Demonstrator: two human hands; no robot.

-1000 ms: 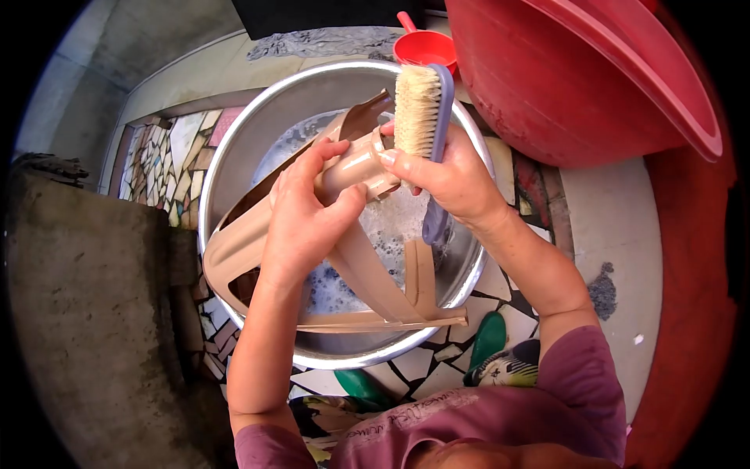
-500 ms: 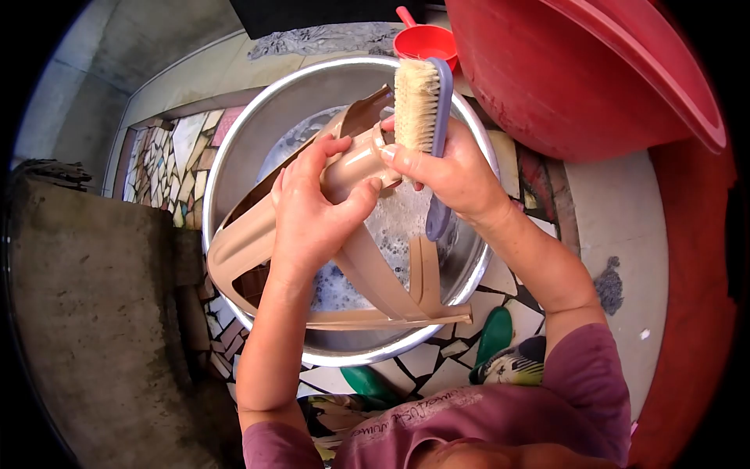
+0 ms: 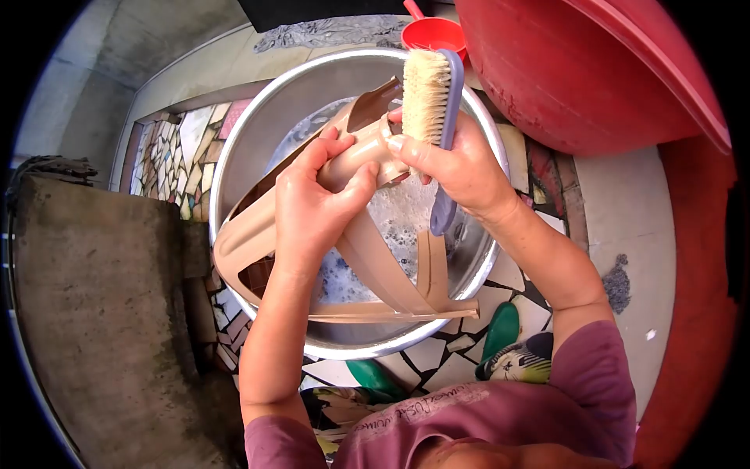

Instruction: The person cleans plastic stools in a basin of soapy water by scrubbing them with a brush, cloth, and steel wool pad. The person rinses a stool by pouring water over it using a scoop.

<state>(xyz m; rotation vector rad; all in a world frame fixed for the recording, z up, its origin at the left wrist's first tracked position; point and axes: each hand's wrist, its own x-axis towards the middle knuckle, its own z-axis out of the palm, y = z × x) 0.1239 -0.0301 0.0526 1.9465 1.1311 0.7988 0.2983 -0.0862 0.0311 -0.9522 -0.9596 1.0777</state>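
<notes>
A large beige plastic piece (image 3: 383, 285) with a tube-like end and curved, strip-like arms lies tilted across a round metal basin (image 3: 223, 172). My left hand (image 3: 316, 191) is wrapped round the tubular part, thumb on the near side and fingers over the top. In my right hand (image 3: 461, 168) is a scrub brush (image 3: 451, 102) with a blue-grey back and pale bristles, held upright with the bristles facing left. The right thumb also presses on the end of the tube; the other fingertips there are partly hidden. Soapy water (image 3: 398, 215) with foam stands in the basin below.
A big red tub (image 3: 562, 86) leans in at the upper right, beside a small red dipper (image 3: 433, 35). On the left is a concrete block (image 3: 101, 297). Broken-tile paving surrounds the basin, with green shoes (image 3: 500, 328) close to its near rim.
The view has shifted slightly, so everything sits a little higher and further right. Both hands keep their holds on the beige plastic piece and the brush.
</notes>
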